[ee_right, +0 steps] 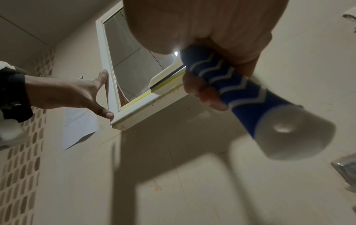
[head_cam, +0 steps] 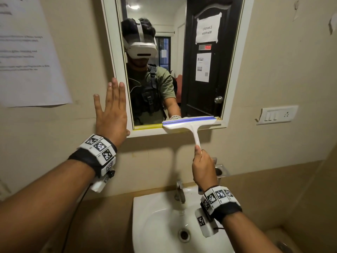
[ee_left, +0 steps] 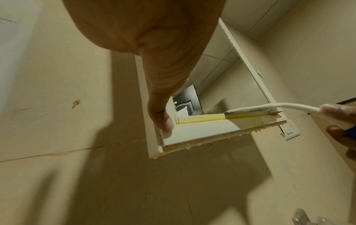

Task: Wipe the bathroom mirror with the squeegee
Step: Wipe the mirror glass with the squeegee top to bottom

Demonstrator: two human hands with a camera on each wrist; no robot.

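A white-framed mirror [head_cam: 204,73] hangs on the beige wall above the sink. My right hand [head_cam: 203,168] grips the handle of a white squeegee [head_cam: 190,123], whose blue-edged blade lies along the mirror's bottom right edge. In the right wrist view the squeegee handle [ee_right: 246,99] is blue with white zigzags, and my fingers [ee_right: 204,92] curl round it. My left hand [head_cam: 111,110] is flat with straight fingers on the wall and the mirror's left frame, its thumb [ee_left: 163,121] on the frame's lower left corner. In the right wrist view the left hand [ee_right: 77,94] touches the mirror frame [ee_right: 109,82].
A white sink [head_cam: 151,225] with a metal tap [head_cam: 180,192] sits below the mirror. A paper notice [head_cam: 27,52] hangs on the wall at the left, a switch plate [head_cam: 277,115] at the right. A metal holder [head_cam: 219,170] is fixed behind my right hand.
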